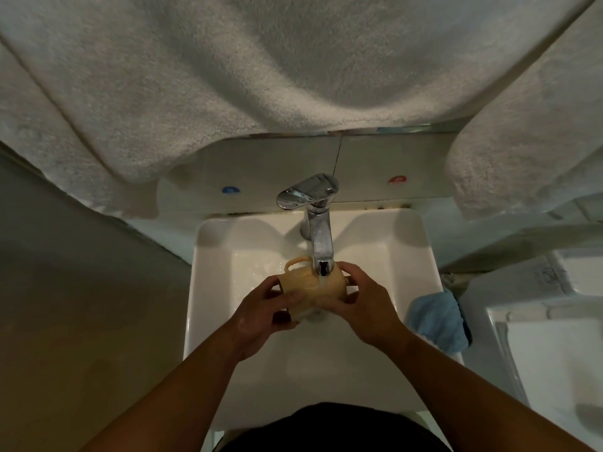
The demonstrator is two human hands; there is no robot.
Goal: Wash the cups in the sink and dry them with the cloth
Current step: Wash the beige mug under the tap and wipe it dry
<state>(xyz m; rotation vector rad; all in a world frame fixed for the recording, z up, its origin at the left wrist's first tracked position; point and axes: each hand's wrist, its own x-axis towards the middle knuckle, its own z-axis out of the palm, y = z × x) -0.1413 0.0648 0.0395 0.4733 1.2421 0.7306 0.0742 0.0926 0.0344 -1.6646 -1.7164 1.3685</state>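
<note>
Under the tap (318,236) we grip the wet cup (313,285) with left hand (264,308) and right hand (362,305); slippery, it could drop into the sink (414,256).

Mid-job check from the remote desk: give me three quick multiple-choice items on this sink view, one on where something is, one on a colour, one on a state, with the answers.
1. Where does the blue cloth lie?
A. on the right rim of the sink
B. over the tap
C. in the left hand

2. What colour is the cup?
A. black
B. pale yellow
C. red

3. What is the state of the tap?
A. off and dry
B. running onto the cup
C. covered by a towel

Answers: 1 A, the cloth sits at the basin's right edge, untouched. 2 B, the cup held between the left hand and right hand is pale yellow. 3 B, a stream of water falls from the spout onto the cup.
</note>
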